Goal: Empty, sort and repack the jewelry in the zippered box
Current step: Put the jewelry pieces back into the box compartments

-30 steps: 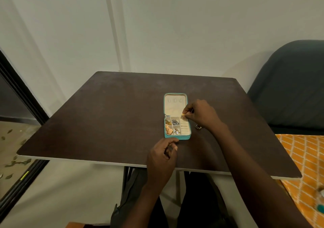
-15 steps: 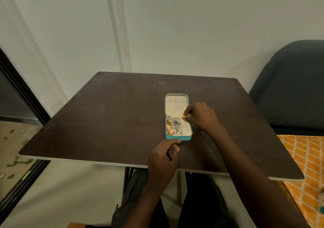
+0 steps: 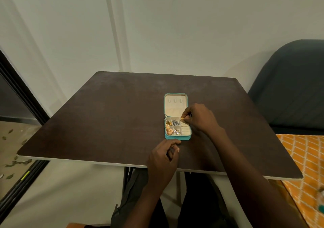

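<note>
A small teal zippered jewelry box (image 3: 177,137) lies open on the dark table (image 3: 108,119), its cream lid flat behind it. Gold, silver and rose-gold pieces fill the left and middle compartments. My right hand (image 3: 199,118) pinches a small gold ring (image 3: 182,119) over the top of the ring-roll section on the box's right side. My left hand (image 3: 164,159) rests on the table just in front of the box, fingers curled, thumb near the box's front edge; I cannot see anything in it.
A dark upholstered chair (image 3: 291,87) stands to the right of the table. An orange patterned cloth (image 3: 305,159) lies below it at the right. A white wall is behind the table, with a dark door frame (image 3: 21,91) at the left.
My right hand stayed at the box's right side, and the gold ring now shows at its fingertips over the ring rolls. The left hand has barely moved.
</note>
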